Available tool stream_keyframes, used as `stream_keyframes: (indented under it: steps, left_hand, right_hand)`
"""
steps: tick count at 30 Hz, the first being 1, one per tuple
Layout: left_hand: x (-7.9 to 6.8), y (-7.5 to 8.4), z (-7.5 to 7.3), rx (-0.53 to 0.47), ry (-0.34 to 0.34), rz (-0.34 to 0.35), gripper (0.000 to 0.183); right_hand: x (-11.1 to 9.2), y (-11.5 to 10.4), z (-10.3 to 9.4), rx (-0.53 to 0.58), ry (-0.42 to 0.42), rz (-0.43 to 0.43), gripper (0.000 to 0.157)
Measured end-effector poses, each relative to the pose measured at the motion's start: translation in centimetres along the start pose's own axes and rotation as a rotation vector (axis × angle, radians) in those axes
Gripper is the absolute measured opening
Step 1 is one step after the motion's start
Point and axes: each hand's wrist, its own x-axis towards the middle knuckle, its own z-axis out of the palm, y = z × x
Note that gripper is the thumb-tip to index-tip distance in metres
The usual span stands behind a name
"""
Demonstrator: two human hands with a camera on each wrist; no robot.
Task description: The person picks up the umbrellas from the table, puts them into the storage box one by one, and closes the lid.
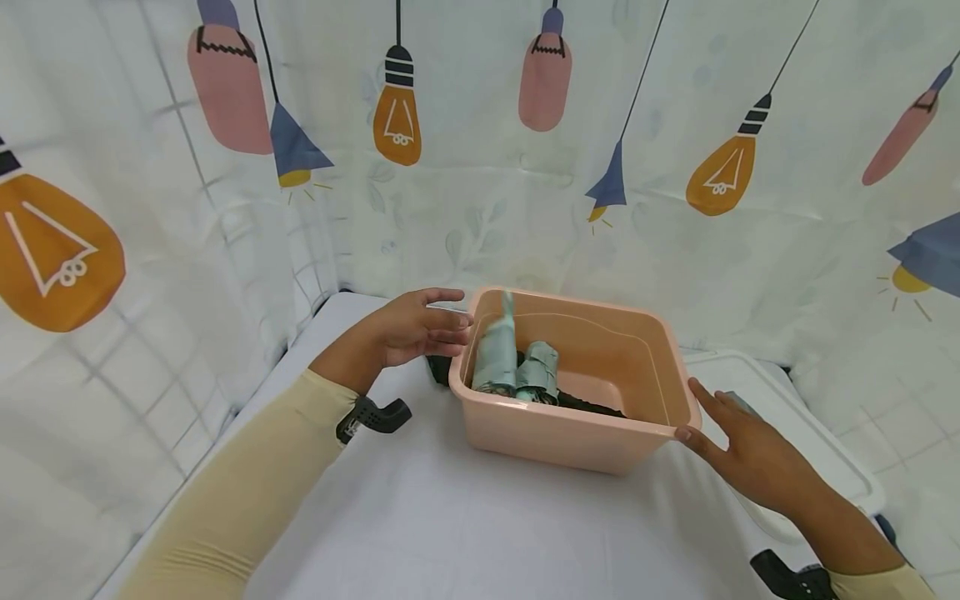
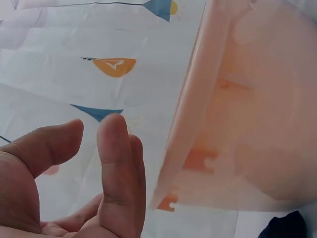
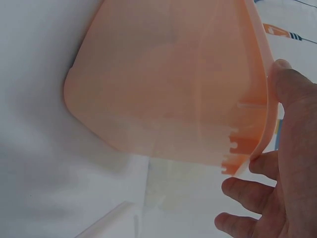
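Note:
A peach plastic bin (image 1: 547,433) stands on the white-covered table. Inside, at its left end, are a taller pale green roll (image 1: 495,358) and a shorter pale green roll (image 1: 538,371), with a dark flat item (image 1: 588,406) beside them. My left hand (image 1: 423,327) is at the bin's left rim, fingers spread and holding nothing; the left wrist view shows a gap between it and the bin wall (image 2: 262,124). At the right end, my right hand (image 1: 750,450) touches the rim with thumb and index finger extended, its other fingers loose outside the wall (image 3: 173,99).
A white lid-like tray (image 1: 832,467) lies to the right, partly under my right hand. Something dark (image 1: 438,368) sits behind the bin's left side. A printed curtain (image 1: 480,200) hangs along the table's far and left edges.

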Motion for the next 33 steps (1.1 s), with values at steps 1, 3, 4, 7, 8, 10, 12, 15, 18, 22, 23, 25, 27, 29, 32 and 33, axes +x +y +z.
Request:
stream_keyframes:
  steps: [1, 3, 4, 7, 8, 10, 12, 15, 18, 22, 23, 25, 27, 29, 32, 33]
  left_hand:
    - [0.1, 0.0, -0.1, 0.0, 0.019, -0.004, 0.071]
    - [0.2, -0.1, -0.3, 0.003, 0.056, -0.014, 0.068]
    - [0.2, -0.2, -0.4, 0.007, 0.072, -0.019, 0.067]
    - [0.4, -0.5, -0.9, 0.013, 0.119, -0.035, 0.064]
    - [0.5, -0.6, -1.1, 0.011, 0.133, -0.04, 0.063]
    - [0.8, -0.9, -1.6, 0.023, 0.163, -0.058, 0.061]
    - [1.0, -1.2, -2.0, 0.033, 0.19, -0.078, 0.059]
    - [1.5, -1.9, -2.7, 0.033, 0.223, -0.105, 0.06]
    - [2.0, -2.6, -3.5, 0.007, 0.237, -0.117, 0.063]
    - [2.5, -3.6, -4.3, -0.019, 0.261, -0.136, 0.063]
    - [2.6, -3.8, -4.4, -0.018, 0.27, -0.142, 0.063]
    - [2.8, -4.3, -4.7, -0.014, 0.287, -0.154, 0.064]
    - [3.2, -4.9, -4.9, -0.003, 0.309, -0.168, 0.066]
    - [3.6, -5.5, -5.1, -0.001, 0.315, -0.178, 0.068]
    - [4.2, -6.3, -5.4, -0.016, 0.331, -0.203, 0.069]
    - [4.4, -6.6, -5.4, -0.024, 0.332, -0.209, 0.069]
  right_hand:
    - [0.0, 0.0, 0.0, 0.0, 0.0, 0.0, 0.081]
    - [0.0, 0.0, 0.0, 0.004, -0.002, -0.002, 0.081]
    - [0.0, 0.0, -0.1, 0.005, -0.003, 0.0, 0.081]
    - [0.0, 0.0, -0.2, 0.005, -0.007, 0.006, 0.081]
    - [0.0, 0.0, -0.2, 0.004, -0.007, 0.006, 0.082]
    - [0.0, 0.0, -0.3, 0.002, -0.006, 0.006, 0.082]
    - [0.0, 0.0, -0.3, -0.001, -0.009, 0.005, 0.081]
    - [0.0, 0.0, -0.2, -0.001, -0.017, 0.007, 0.081]
    - [0.0, -0.1, -0.3, 0.002, -0.021, 0.012, 0.082]
    - [0.0, -0.2, -0.3, 0.008, -0.018, 0.012, 0.081]
    - [0.0, -0.2, -0.2, 0.008, -0.016, 0.011, 0.081]
    - [0.0, -0.2, -0.2, 0.008, -0.012, 0.009, 0.081]
    - [-0.1, -0.1, -0.1, 0.005, -0.009, 0.005, 0.081]
    - [-0.1, -0.1, -0.1, 0.002, -0.007, 0.004, 0.081]
    - [0.0, 0.0, -0.1, -0.002, -0.01, 0.005, 0.081]
    - [0.0, 0.0, -0.1, -0.001, -0.011, 0.007, 0.081]
